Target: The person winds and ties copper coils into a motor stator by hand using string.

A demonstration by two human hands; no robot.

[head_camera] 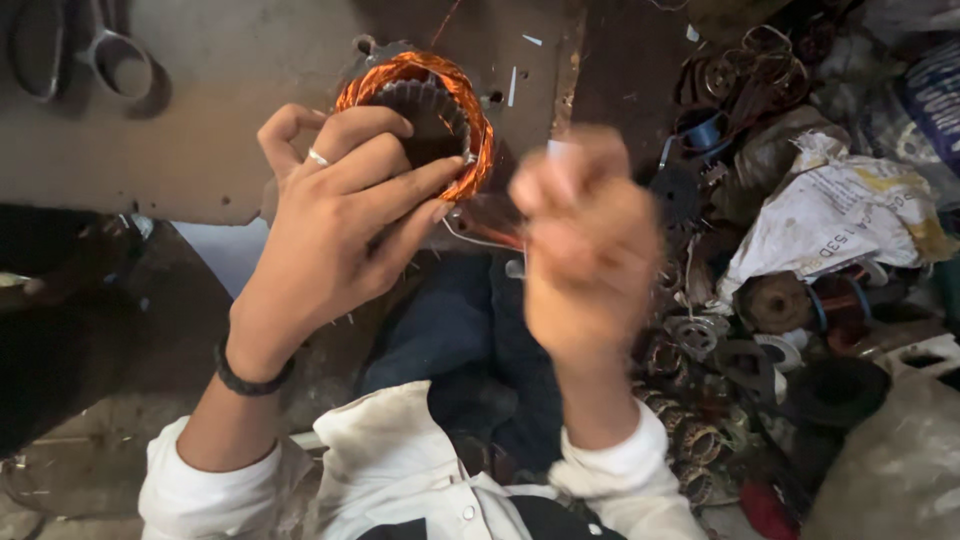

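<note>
Left hand [345, 225] grip clasps ring-shaped copper-wound stator [425, 110]; right hand [585, 245] blurred, grip clenched.

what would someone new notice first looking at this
The bright copper-wound stator ring near the top centre catches the eye first, gripped by the left hand, which wears a finger ring and a dark wristband. Just right of it the right hand is a closed fist, blurred, so what it holds cannot be made out. Along the right edge lies a heap of motor parts and coils with a crumpled white sack on top.
</note>
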